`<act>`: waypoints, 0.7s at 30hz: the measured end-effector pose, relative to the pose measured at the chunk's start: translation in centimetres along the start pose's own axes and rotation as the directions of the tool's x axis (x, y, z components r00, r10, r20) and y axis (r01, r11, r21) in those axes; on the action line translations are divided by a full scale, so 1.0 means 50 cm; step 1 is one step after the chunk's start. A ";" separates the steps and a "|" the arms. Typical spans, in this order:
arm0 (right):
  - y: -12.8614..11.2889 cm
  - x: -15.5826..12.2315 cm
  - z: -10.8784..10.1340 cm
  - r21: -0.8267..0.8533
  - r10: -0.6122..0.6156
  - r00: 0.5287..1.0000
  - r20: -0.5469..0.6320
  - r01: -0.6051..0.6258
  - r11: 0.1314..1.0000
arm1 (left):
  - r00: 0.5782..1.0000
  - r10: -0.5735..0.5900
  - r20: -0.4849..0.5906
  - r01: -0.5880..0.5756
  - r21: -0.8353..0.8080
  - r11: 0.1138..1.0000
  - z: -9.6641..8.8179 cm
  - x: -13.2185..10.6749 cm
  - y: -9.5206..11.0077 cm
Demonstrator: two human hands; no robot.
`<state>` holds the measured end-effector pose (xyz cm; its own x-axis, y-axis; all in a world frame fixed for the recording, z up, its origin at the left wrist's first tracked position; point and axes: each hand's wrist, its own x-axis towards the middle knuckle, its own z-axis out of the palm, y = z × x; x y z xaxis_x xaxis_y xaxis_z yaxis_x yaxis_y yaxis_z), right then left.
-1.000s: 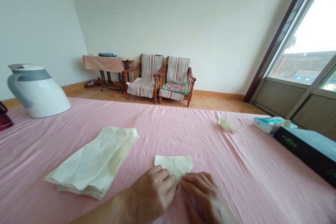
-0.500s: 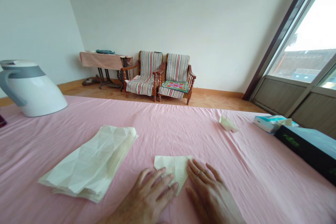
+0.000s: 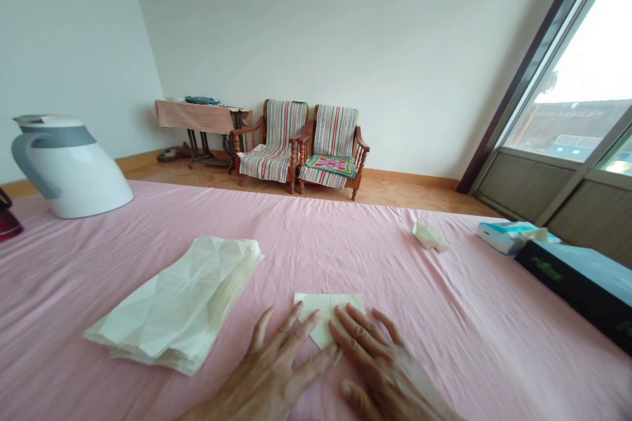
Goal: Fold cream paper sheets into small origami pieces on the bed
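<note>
A small folded piece of cream paper (image 3: 322, 322) lies on the pink tablecloth (image 3: 345, 250) in front of me. Its top edge is straight, and it narrows towards a point near me. My left hand (image 3: 279, 362) rests on its left side with the fingers spread, the thumb reaching across the lower part. My right hand (image 3: 378, 355) presses flat on its right side, fingertips near the middle. Both hands partly cover the paper. To the left lies a thick stack of creased cream sheets (image 3: 180, 306).
A white and grey jug (image 3: 86, 171) stands at the far left beside a dark red object (image 3: 7, 218). A folded paper piece (image 3: 429, 237) lies at the back right, near a tissue pack (image 3: 508, 235) and a black box (image 3: 567, 279). Two wooden chairs (image 3: 328, 145) stand beyond.
My right hand has slid left onto the middle of the paper. My left fingers have moved and spread wider. The view has shifted slightly.
</note>
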<state>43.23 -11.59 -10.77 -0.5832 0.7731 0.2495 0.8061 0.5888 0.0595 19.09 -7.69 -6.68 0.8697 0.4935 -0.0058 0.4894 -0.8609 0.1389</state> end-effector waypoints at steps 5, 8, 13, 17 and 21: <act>-0.002 0.007 0.016 -0.053 0.070 0.997 -0.013 -0.071 0.996 | 1.000 0.004 -0.017 -0.004 0.001 1.000 0.010 -0.002 -0.003; 0.000 0.012 0.024 -0.064 0.108 0.993 -0.050 -0.111 0.992 | 0.998 -0.029 -0.052 0.031 0.032 0.999 0.039 -0.001 -0.015; 0.010 0.007 0.041 -0.071 0.217 0.956 -0.197 -0.235 0.969 | 0.999 0.040 0.015 -0.040 0.010 0.999 0.057 0.000 -0.032; 0.012 -0.005 0.041 -0.077 0.214 0.917 -0.336 -0.253 0.964 | 0.999 -0.023 -0.046 0.026 0.048 0.999 0.041 -0.002 -0.014; 0.004 -0.002 0.014 -0.039 -0.009 0.938 -0.346 -0.005 0.999 | 0.996 -0.049 -0.072 0.055 0.097 0.994 0.052 0.002 -0.003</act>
<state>43.36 -11.39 -11.48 -0.5197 0.6386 0.5676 0.8122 0.5753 0.0963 19.29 -7.84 -9.25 0.8382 0.5423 0.0584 0.5407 -0.8402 0.0416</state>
